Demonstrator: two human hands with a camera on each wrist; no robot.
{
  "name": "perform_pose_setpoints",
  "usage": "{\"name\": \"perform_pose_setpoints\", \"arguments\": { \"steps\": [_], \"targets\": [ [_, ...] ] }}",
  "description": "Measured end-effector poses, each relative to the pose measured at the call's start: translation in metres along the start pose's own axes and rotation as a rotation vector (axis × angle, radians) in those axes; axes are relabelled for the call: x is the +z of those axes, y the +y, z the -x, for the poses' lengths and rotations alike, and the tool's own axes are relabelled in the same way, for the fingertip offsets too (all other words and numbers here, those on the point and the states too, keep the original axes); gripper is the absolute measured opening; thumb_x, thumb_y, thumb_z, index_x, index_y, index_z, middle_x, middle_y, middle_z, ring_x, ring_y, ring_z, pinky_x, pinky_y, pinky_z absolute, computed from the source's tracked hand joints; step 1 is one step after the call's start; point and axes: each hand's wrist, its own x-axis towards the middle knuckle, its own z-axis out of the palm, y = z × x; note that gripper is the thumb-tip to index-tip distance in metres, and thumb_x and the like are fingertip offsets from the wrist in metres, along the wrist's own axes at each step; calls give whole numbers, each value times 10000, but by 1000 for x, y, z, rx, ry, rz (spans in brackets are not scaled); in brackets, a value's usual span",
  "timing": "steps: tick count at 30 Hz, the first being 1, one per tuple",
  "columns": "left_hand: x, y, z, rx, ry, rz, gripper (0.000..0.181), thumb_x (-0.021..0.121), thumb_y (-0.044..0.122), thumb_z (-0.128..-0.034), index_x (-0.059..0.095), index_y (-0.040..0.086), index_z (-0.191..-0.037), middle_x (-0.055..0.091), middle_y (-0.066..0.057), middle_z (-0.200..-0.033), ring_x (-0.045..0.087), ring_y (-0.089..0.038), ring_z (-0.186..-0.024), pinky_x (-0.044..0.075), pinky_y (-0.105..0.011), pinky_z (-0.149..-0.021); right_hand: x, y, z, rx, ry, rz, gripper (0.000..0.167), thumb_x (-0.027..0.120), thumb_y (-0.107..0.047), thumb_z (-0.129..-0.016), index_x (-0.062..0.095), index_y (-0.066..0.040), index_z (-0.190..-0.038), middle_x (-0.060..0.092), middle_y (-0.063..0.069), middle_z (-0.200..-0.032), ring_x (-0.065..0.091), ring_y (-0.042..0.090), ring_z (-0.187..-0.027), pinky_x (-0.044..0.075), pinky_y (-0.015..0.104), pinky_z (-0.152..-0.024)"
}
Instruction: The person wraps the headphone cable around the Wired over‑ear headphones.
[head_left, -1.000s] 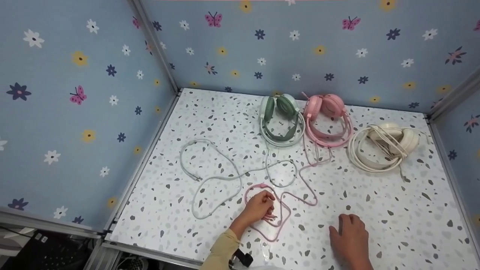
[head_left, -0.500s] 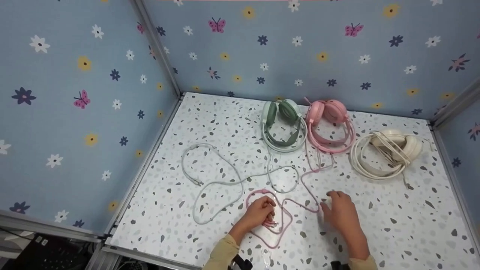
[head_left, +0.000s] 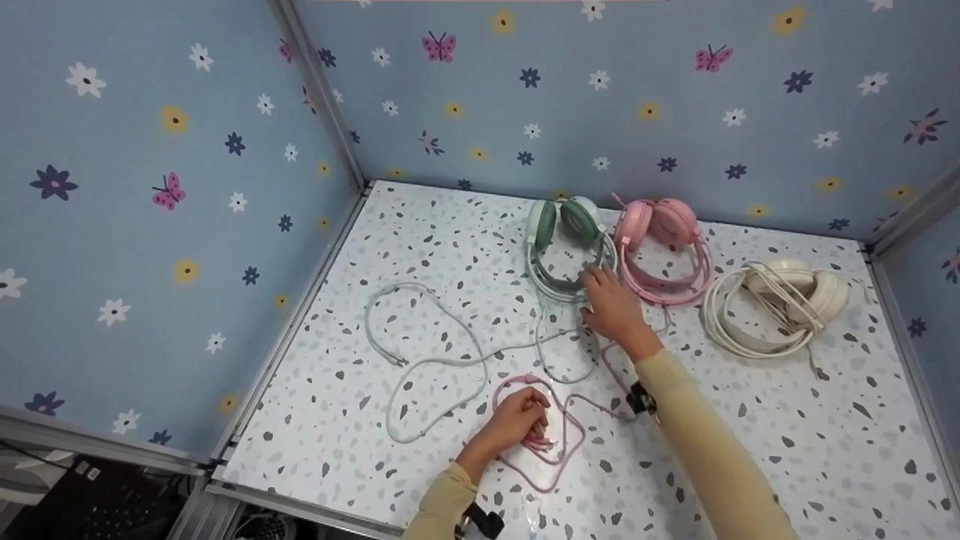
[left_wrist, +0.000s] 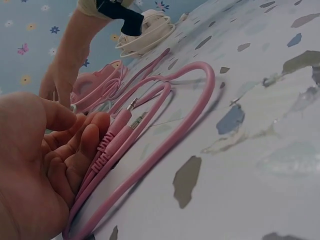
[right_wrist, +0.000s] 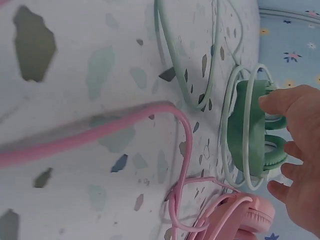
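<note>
My right hand (head_left: 615,307) is at the headband of the green headphones (head_left: 546,225), its fingers spread. In the right wrist view the thumb overlaps the green headband (right_wrist: 257,127); whether it touches cannot be told. My left hand (head_left: 517,420) rests on the table with fingers loosely curled, beside the coiled end of the pink cable (left_wrist: 145,165). Two pink audio plugs (left_wrist: 116,132) lie against its fingertips, not gripped. The pink headphones (head_left: 671,223) stand just right of the green pair.
White headphones (head_left: 831,296) with their cable wound round them lie at the right. A pale green cable (head_left: 450,363) spreads in loops over the left and middle of the speckled table (head_left: 300,420). Flowered panels (head_left: 637,150) enclose the back and sides.
My right hand has moved from the table's front right, forward and left, to the green headphones. My left hand stays by the pink cable end. The headphones have not moved.
</note>
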Motion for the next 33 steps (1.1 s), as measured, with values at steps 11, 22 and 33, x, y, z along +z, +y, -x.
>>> {"name": "perform_pose_setpoints", "arguments": {
  "steps": [11, 22, 33],
  "targets": [
    [7, -5, 8, -36, -15, 80, 130, 504, 48, -963, 578, -26, -1040, 635, -98, -761, 579, -136, -527, 491, -242, -483, 13, 3, -18, -27, -249, 237, 444, 815, -155, -758, 627, -16, -1134, 569, 176, -1070, 505, 379, -1090, 317, 571, -1004],
    [3, -4, 4, -24, 3, 49, 129, 491, 45, -970, 582, -7, -1044, 645, -140, -790, 579, -147, -530, 506, -268, -482, 14, -5, -19, -118, -247, 326, 510, 798, -214, -731, 518, -7, -1104, 622, 174, -875, 567, 381, -847, 396, 502, -823],
    [0, 26, 13, 7, 20, 34, 132, 468, -21, -961, 562, -82, -1032, 630, -229, -799, 587, -198, -540, 506, -275, -493, -2, 2, -13, -218, 236, 109, 338, 787, -96, -701, 520, -38, -901, 495, 104, -799, 502, 327, -731, 377, 462, -675]
  ]
}}
